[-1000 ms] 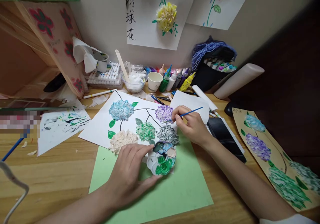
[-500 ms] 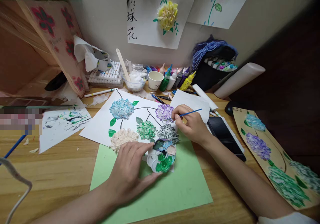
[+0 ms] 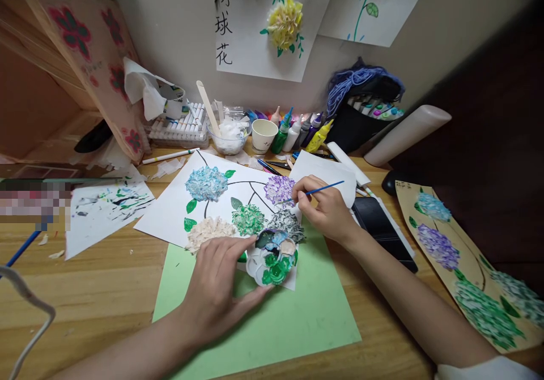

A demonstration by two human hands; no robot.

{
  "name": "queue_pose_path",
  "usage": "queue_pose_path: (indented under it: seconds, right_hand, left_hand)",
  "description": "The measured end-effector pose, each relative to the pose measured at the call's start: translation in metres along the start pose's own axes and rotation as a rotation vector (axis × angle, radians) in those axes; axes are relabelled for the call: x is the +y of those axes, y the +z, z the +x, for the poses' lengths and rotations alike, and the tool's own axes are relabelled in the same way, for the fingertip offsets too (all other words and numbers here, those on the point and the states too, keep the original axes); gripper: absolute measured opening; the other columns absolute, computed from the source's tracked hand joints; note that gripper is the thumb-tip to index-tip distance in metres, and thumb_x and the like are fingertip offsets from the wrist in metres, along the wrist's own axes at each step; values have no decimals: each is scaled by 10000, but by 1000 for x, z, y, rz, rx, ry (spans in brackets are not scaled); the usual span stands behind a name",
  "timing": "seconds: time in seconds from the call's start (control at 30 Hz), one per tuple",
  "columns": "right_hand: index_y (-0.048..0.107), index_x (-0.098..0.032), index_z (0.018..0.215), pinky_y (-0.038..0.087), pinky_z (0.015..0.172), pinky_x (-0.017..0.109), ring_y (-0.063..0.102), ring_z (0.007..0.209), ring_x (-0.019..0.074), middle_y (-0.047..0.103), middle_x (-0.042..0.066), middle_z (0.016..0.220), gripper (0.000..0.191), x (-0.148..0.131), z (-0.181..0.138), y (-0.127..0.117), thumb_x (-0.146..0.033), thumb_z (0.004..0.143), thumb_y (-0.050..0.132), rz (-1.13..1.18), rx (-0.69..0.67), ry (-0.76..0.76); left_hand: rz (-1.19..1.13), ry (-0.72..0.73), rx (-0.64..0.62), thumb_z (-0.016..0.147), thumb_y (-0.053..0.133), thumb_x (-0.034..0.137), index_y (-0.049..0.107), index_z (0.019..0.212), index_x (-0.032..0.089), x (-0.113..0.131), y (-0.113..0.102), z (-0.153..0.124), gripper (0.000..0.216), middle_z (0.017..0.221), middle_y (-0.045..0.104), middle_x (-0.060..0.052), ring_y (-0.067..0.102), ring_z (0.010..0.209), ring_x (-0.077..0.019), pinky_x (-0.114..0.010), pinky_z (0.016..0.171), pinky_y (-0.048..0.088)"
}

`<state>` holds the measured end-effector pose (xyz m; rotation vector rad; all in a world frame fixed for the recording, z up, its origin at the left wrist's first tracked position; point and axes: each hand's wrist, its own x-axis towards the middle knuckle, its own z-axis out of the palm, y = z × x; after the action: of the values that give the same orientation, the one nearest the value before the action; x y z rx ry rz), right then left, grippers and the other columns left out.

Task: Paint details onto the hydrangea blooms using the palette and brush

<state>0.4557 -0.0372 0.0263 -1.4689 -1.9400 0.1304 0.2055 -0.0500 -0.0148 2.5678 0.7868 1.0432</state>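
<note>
Centre frame, one palette (image 3: 256,271) is pinched by the left hand (image 3: 215,281); right of it, one brush (image 3: 325,188) is gripped by the right hand (image 3: 325,213). Five flowers (image 3: 206,183) sit on one sheet (image 3: 164,216). Green paper (image 3: 306,323) gives open room at bottom centre; bare counter (image 3: 106,306) edges it lower left.

Dim, diffuse indoor light. Soft shadow on green paper (image 3: 314,312) under left hand (image 3: 215,284), below its paint palette (image 3: 276,269) grip. Right of the paintbrush (image 3: 326,188) grip, dark panel (image 3: 497,125) falls near-black. Frame edges stretched, wide-angle; far left of grips, pixelated block (image 3: 32,204).
</note>
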Motion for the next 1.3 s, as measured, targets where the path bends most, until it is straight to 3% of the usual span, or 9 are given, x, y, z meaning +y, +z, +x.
queue_pose_path:
  seconds: [0.6, 0.83, 1.3]
  right_hand:
    - [524, -198, 724, 405, 645, 272, 554, 665, 146, 574, 2, 690, 175, 0, -1, 0, -140, 854, 422, 90, -60, 91]
    - [539, -195, 738, 403, 617, 280, 539, 636, 145, 574, 7, 699, 202, 4, -2, -2, -209, 896, 413, 133, 9, 152]
    - [529, -205, 746, 411, 648, 295, 563, 686, 164, 588, 18, 711, 185, 6, -1, 1, -176, 884, 410, 46, -13, 81]
  left_hand:
    - [4, -9, 5, 779, 708, 363, 472, 1228, 116, -1, 2, 1, 565, 1000, 642, -109, 568, 899, -219, -380, 749, 465]
    - [6, -13, 0, 792, 686, 369, 470, 1218, 120, 0, 1, 1, 539, 993, 648, -111, 580, 905, -227, -387, 749, 469]
    - [12, -29, 1, 767, 712, 372, 465, 1237, 153, 0, 1, 1, 575, 993, 660, -100, 606, 899, -230, -394, 752, 485]
